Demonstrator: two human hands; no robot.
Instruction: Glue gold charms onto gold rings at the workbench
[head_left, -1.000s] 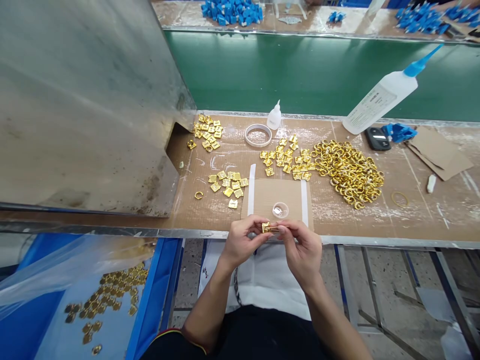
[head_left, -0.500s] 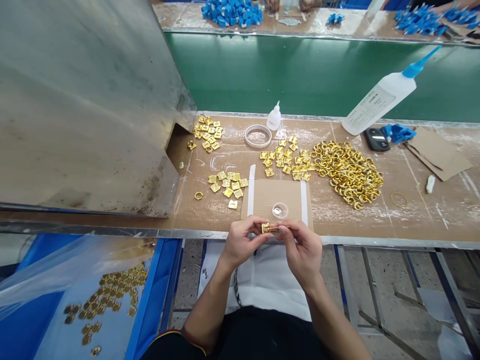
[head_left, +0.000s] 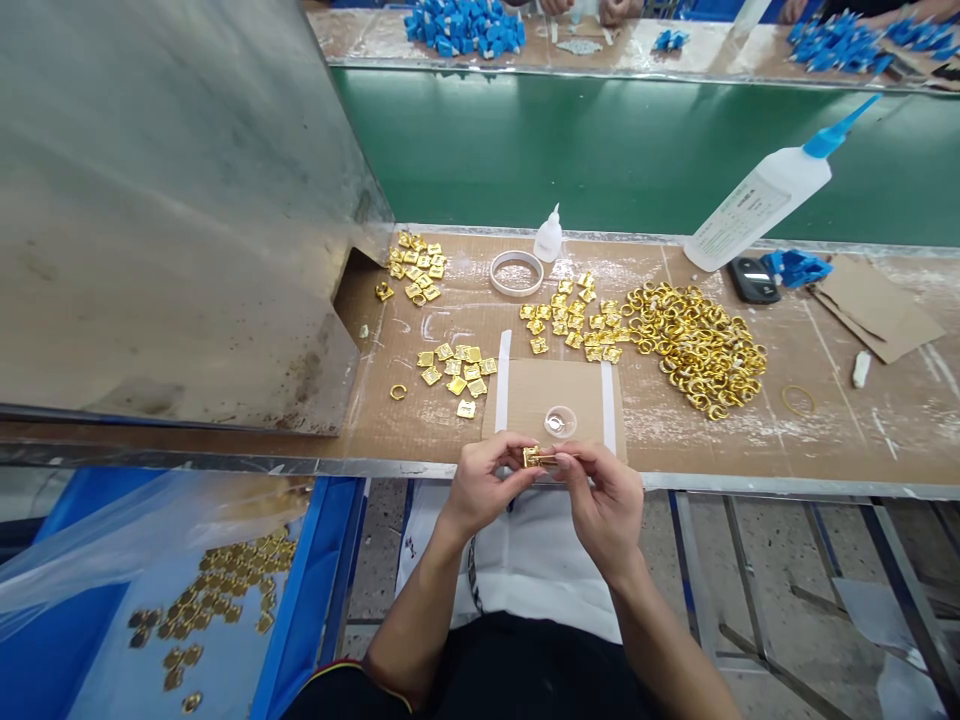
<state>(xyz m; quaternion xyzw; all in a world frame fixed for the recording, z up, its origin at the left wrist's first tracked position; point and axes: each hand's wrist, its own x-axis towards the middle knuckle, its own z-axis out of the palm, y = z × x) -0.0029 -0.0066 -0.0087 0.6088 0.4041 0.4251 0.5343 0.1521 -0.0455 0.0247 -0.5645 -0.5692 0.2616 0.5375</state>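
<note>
Between the thumb and fingers of my left hand (head_left: 482,485) is a small square gold piece (head_left: 531,457), held over the table's front edge. My right hand (head_left: 609,505) pinches a thin stick-like tool (head_left: 550,460) whose tip meets the gold piece; its exact kind is too small to make out. Just beyond my fingers, a small clear cup (head_left: 560,421) with a little whitish content sits on a taped cardboard pad (head_left: 525,385). Square gold pieces (head_left: 454,367) lie to the left of the pad, and more gold pieces (head_left: 574,312) lie behind it.
A heap of gold rings (head_left: 701,345) is on the right, near a large white bottle (head_left: 761,205). A tape roll (head_left: 516,272) and a small dropper bottle (head_left: 549,237) stand at the back. A metal housing (head_left: 187,220) blocks the left. Co-workers' hands (head_left: 616,10) show across the green belt (head_left: 585,150).
Both hands keep nearly the same place and grip, the tool still at the gold piece. Across the belt, co-workers' hands have shifted slightly.
</note>
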